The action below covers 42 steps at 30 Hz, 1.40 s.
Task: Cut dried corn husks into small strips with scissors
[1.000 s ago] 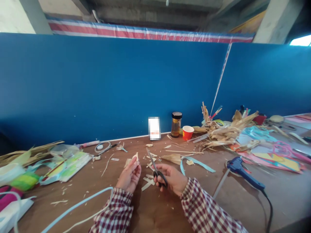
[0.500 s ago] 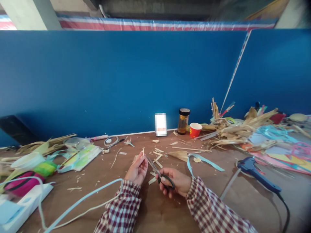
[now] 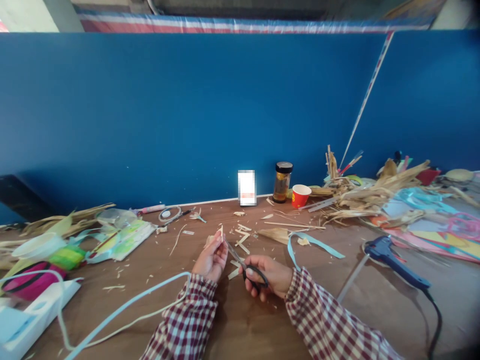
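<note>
My left hand (image 3: 212, 257) pinches a small pale strip (image 3: 222, 230), which looks like dried husk, upright between thumb and fingers. Black-handled scissors (image 3: 255, 276) sit in my right hand (image 3: 270, 276), its fingers wrapped through the loops. Their blades point up and left, with the tips close to the left fingertips; I cannot tell whether they touch the strip. Several cut pale pieces (image 3: 243, 239) lie on the brown table just beyond the scissors. A blue ribbon (image 3: 318, 243) curls beside a dry husk leaf (image 3: 275, 235) to the right.
A blue glue gun (image 3: 397, 261) lies at right with its cord. Toward the back stand a lidded jar (image 3: 282, 182) and a red paper cup (image 3: 301, 196). Husks (image 3: 371, 197) are heaped at back right. A white power strip (image 3: 41, 315) and looping cable (image 3: 131, 305) occupy the left front.
The view has tipped slightly, so the whole scene sits a little higher. Both hands keep nearly the same pose, with the strip and scissors still held.
</note>
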Tool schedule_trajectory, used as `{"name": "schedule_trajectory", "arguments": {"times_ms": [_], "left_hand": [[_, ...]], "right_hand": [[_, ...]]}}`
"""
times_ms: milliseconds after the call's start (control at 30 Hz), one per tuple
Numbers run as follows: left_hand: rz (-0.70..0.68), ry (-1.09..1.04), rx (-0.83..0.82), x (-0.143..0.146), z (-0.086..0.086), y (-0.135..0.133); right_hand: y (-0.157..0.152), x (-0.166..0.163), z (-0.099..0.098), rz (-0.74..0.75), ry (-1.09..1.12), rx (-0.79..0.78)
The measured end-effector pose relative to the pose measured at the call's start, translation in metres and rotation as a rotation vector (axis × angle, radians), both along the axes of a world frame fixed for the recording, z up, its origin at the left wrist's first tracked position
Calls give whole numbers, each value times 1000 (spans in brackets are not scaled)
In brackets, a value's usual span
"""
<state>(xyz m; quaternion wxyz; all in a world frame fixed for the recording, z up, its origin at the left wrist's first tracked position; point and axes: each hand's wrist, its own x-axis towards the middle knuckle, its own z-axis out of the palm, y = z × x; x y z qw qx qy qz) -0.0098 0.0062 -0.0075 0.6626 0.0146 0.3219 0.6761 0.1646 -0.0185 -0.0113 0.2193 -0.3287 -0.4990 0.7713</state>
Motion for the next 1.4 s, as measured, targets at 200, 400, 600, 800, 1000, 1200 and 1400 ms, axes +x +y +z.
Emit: {"name": "schedule_trajectory", "arguments": {"times_ms": [200,400,600,800,1000,1200,1400], "left_hand": [[1,5,16,0,-1,1],[3,1,12,0,-1,1],[7,20,20,1,-2,1],[47,42,51,6,-5,0],[106,47,42,14,-5,-4],[122,76,12,15,-2,-4],[138,105,-33,15,1,-3]], "right_hand": [[0,1,-1,12,-3,8],[1,0,-2,6,-7,18],[0,0,0,5,1,5],[-5,-7,-4,11,116,-62],[-7,-13,-8,-22,133,-40],[-4,-14,-10,-56,86,35],[-3,-15,-11,-93,83,96]]}}
